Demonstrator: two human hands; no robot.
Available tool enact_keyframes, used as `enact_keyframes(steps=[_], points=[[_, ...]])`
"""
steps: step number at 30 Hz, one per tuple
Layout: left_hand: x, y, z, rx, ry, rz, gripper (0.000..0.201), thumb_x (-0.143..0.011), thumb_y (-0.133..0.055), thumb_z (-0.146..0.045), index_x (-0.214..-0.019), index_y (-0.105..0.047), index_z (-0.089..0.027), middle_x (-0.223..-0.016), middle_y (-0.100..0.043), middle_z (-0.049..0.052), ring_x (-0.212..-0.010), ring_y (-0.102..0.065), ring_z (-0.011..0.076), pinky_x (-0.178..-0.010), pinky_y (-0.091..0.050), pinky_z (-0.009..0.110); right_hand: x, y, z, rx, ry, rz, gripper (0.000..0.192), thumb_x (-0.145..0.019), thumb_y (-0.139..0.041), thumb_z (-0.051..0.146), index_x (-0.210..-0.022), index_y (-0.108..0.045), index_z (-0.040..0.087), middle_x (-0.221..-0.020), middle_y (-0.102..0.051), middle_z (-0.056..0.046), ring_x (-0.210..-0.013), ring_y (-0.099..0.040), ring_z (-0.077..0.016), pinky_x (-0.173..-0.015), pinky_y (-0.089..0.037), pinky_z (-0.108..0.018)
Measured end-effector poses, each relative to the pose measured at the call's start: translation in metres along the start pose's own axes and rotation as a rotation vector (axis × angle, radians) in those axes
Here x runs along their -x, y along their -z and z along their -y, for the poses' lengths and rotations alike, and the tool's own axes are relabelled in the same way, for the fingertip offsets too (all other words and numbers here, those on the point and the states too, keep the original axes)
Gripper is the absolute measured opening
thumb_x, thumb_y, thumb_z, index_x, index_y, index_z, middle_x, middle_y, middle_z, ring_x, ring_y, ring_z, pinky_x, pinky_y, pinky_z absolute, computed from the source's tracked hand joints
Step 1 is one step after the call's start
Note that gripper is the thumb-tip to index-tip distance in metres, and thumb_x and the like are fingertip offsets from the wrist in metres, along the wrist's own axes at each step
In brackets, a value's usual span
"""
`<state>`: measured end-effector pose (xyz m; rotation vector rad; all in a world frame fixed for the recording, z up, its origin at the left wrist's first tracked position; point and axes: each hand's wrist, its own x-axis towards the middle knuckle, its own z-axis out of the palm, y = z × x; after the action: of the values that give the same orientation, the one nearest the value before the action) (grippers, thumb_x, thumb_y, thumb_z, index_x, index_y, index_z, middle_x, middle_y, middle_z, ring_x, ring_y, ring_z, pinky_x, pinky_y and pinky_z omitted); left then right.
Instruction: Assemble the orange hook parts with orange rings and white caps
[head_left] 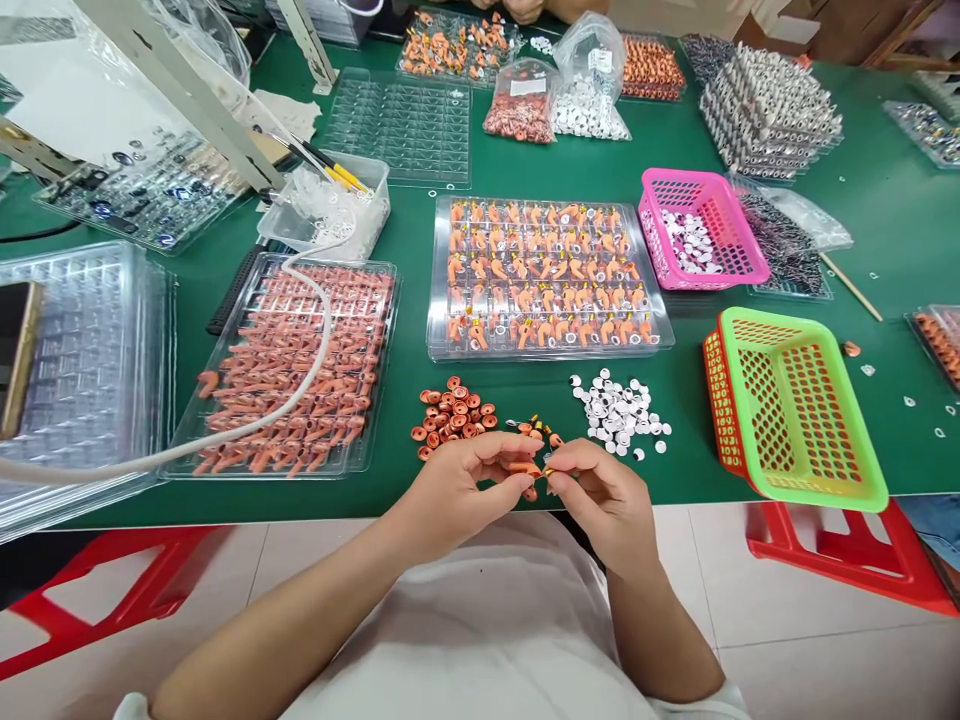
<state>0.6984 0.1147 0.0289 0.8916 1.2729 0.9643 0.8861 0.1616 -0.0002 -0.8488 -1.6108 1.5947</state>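
At the table's front edge, my left hand (469, 490) pinches a small orange curved plastic part (523, 467) between thumb and fingers. My right hand (611, 500) is closed close beside it, its thumb and forefinger on a tiny yellow piece (550, 472) at the part's right end. Just beyond my fingertips lie a few orange parts with yellow ends (534, 428), partly hidden by the hands. A pile of copper-orange round caps (454, 415) is to the left, and a pile of white discs (619, 412) to the right.
Behind the piles stands a clear compartment tray (551, 350) filled with orange parts. Another tray of orange parts (300, 370) lies left, crossed by a white hose (300, 395). A pink basket (750, 240) and a green basket (862, 440) stand right. A person's hands (523, 8) show at the far edge.
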Motion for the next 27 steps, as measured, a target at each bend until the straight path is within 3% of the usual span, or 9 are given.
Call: enact_keyframes(steps=[2, 7, 18, 22, 27], points=[[0.0, 0.001, -0.001, -0.105, -0.043, 0.018, 0.026, -0.087, -0.06, -0.024, -0.11, -0.071, -0.017, -0.104, -0.072, 0.008, -0.08, -0.071, 0.0177, -0.077, -0.057, 0.03, -0.001, -0.001, 0.0, 0.004, -0.003, 0.008, 0.018, -0.095, -0.061, 0.016, -0.104, -0.068, 0.03, -0.094, -0.064, -0.001, -0.083, -0.06, -0.0158, -0.073, -0.05, -0.028], [-0.001, 0.005, -0.007, -0.389, -0.17, 0.053, 0.019, -0.088, -0.058, -0.019, -0.099, -0.074, -0.018, -0.089, -0.071, 0.003, -0.083, -0.065, 0.0153, -0.076, -0.05, 0.024, -0.001, 0.0, -0.001, 0.069, 0.013, 0.017, 0.02, -0.094, -0.06, 0.014, -0.105, -0.068, 0.03, -0.094, -0.064, -0.001, -0.09, -0.061, -0.0175, -0.081, -0.05, -0.031], [-0.002, -0.001, 0.004, -0.362, -0.146, -0.031, 0.014, -0.09, -0.06, -0.022, -0.102, -0.067, -0.019, -0.095, -0.073, 0.002, -0.084, -0.067, 0.014, -0.077, -0.054, 0.023, -0.001, -0.002, 0.005, 0.373, 0.133, -0.038, 0.016, -0.098, -0.051, 0.012, -0.105, -0.06, 0.024, -0.1, -0.062, -0.003, -0.095, -0.059, -0.0173, -0.084, -0.047, -0.031], [-0.002, -0.002, 0.008, -0.479, -0.278, -0.073, 0.022, -0.092, -0.059, -0.019, -0.112, -0.067, -0.018, -0.102, -0.074, 0.004, -0.089, -0.068, 0.0149, -0.082, -0.054, 0.025, 0.001, -0.001, 0.009, 0.418, 0.083, -0.012, 0.013, -0.099, -0.051, 0.014, -0.105, -0.058, 0.023, -0.095, -0.063, -0.002, -0.087, -0.059, -0.0163, -0.076, -0.046, -0.028], [-0.007, 0.001, 0.011, -0.549, -0.477, -0.072, 0.025, -0.093, -0.058, -0.011, -0.112, -0.07, -0.021, -0.102, -0.07, 0.005, -0.096, -0.065, 0.0148, -0.088, -0.052, 0.026, -0.001, 0.002, 0.011, 0.313, -0.062, 0.036, 0.011, -0.099, -0.052, 0.017, -0.103, -0.059, 0.024, -0.091, -0.066, 0.001, -0.077, -0.059, -0.0141, -0.068, -0.046, -0.025]])
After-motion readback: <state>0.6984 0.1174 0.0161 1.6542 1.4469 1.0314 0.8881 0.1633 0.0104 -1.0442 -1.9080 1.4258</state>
